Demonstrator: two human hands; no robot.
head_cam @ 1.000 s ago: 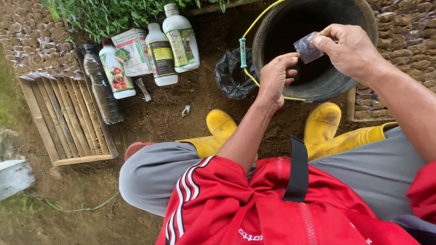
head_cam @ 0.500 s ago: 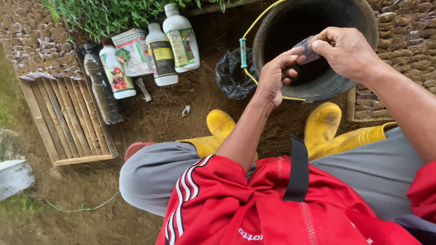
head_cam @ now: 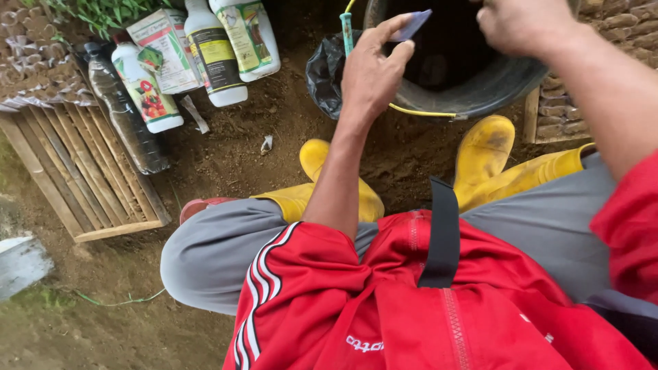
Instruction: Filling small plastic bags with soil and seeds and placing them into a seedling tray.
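Sachet (head_cam: 413, 25), small bluish packet, is sitting pinched betw left hand (head_cam: 370, 75) thumb & fingertips, over black bucket (head_cam: 480, 92) rim. Looking light, thin, floppy — prob best gripped by an edge. Right hand (head_cam: 524, 24) is hovering above bucket, curled; can't tell if holding anything.

bottles (head_cam: 205, 55) left of bucket (head_cam: 473, 89)

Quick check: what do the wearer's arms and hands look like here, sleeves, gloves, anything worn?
Both hands are bare, no gloves: left hand, right hand. Forearms are uncovered too. The red jersey has short sleeves; the left sleeve carries white stripes along its edge. No watch or rings are visible in this view.
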